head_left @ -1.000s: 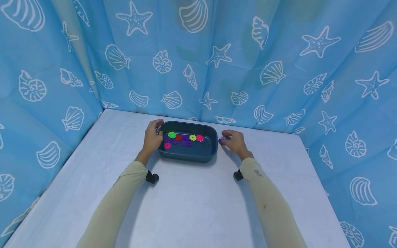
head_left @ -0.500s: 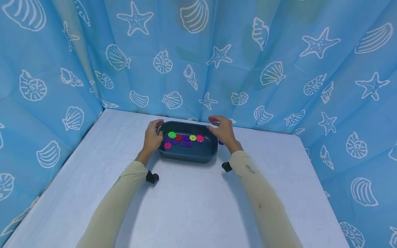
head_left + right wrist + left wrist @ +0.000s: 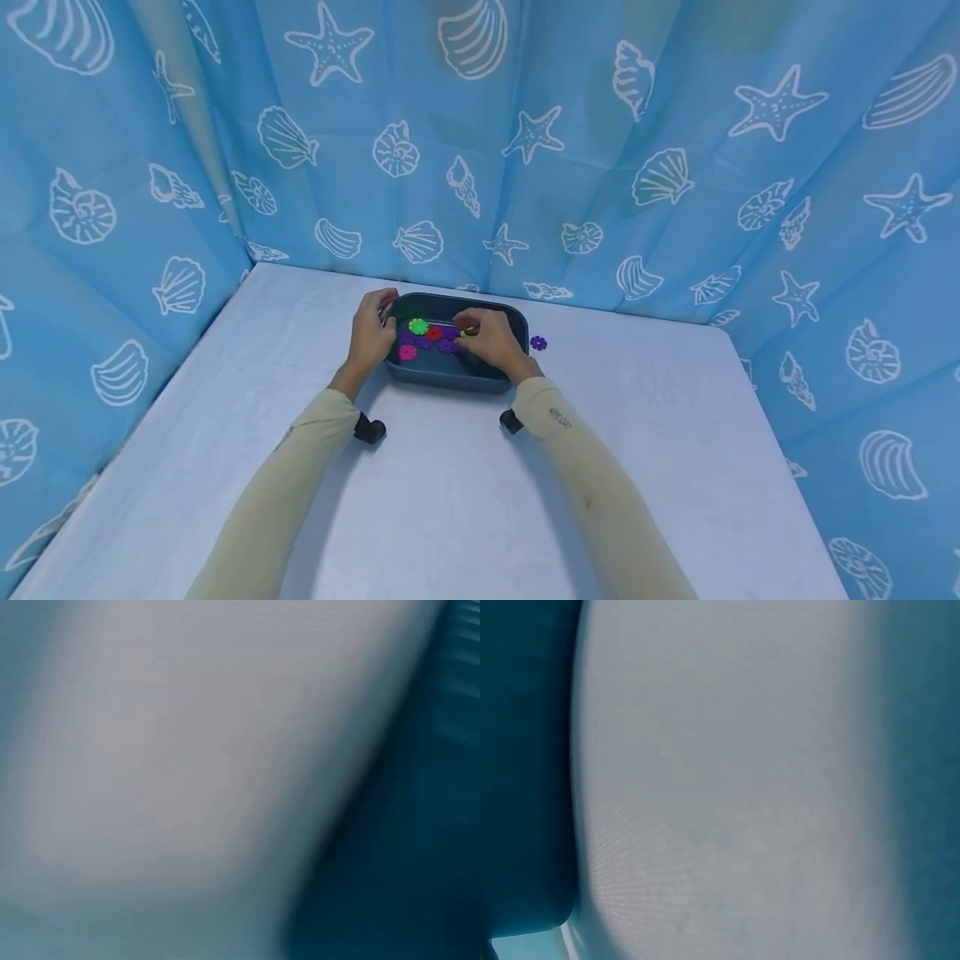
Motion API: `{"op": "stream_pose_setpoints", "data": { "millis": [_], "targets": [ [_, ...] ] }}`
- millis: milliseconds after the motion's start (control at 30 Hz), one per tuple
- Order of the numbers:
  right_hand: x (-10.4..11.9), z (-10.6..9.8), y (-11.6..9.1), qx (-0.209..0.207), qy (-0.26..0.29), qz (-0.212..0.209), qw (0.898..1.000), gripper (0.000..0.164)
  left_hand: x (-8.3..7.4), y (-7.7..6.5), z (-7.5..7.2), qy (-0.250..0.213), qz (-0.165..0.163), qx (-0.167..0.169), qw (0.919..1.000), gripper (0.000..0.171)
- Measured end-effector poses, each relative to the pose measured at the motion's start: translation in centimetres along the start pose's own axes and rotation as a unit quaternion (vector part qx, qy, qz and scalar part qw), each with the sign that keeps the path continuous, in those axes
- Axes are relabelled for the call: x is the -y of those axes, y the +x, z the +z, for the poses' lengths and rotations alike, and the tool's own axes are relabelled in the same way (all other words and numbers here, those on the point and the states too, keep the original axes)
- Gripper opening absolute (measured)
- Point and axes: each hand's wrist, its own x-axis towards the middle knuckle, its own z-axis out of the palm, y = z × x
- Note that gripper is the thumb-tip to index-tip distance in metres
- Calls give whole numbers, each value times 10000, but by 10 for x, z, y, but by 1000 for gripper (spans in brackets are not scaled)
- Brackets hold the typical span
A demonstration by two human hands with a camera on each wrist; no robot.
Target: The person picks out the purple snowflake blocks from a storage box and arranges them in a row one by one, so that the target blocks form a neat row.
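In the head view my left hand grips the left end of a dark blue-grey plastic tub, thumb at the rim. My right hand reaches into the tub from the right, thumb and fingers spread apart low over the pieces. Inside lie several flower-shaped plastic discs: a green one, a red one, a pink one and a cluster of purple ones. A yellow one shows partly between my right thumb and fingers. One purple disc rests on the table right of the tub.
The white-covered table ends at a blue curtain with shell and starfish prints, close behind the tub. Black wrist cameras hang under both sleeves. The left wrist view shows the tub's side wall very near.
My right hand left the purple disc on the table, rose over the tub's right rim and moved left, down among the discs, covering a pink one. The left hand stayed put.
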Motion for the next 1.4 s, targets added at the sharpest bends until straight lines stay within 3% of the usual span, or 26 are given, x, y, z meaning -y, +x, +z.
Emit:
{"op": "stream_pose_setpoints", "data": {
  "millis": [400,967,1400],
  "targets": [
    [-1,4,0,488,-671,50,9965,31,0,2,-2,26,106,-32,9999,45],
    [-4,5,3,559,-636,253,9961,37,-2,3,-1,32,137,-53,9999,44],
    [-3,9,1,627,-1018,23,9928,36,1,1,0,131,38,3,9999,44]
  ]
}}
